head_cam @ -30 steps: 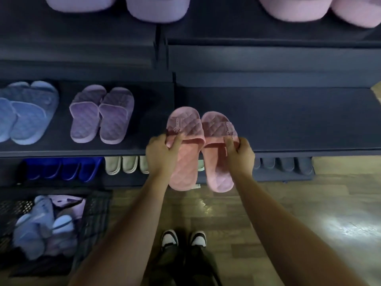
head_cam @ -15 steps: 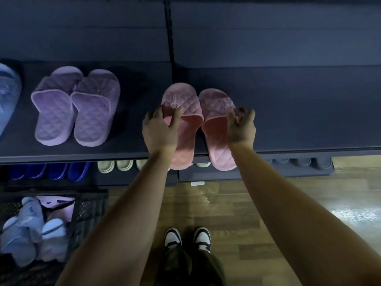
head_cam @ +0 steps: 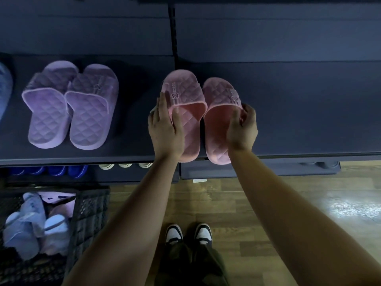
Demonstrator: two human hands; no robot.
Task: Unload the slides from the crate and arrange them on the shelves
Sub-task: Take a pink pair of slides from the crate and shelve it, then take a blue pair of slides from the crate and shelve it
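Pink slides lie on the shelf (heels overhanging), gripped outside by left hand and right hand.

Both bare forearms reach forward and up from the lower edge of the view, drawing closer together toward the wrists. The left forearm runs up to a straight wrist. The left hand lies back-up, its fingers stretched nearly straight along the outer edge of the left pink quilted foam slide, its thumb laid across the footbed, so the edge is pinched between them. The right forearm slants in from the lower right. The right hand is bent slightly inward at the wrist, its fingers curled round the outer edge of the right pink quilted foam slide, with the thumb pressing inside on the footbed.
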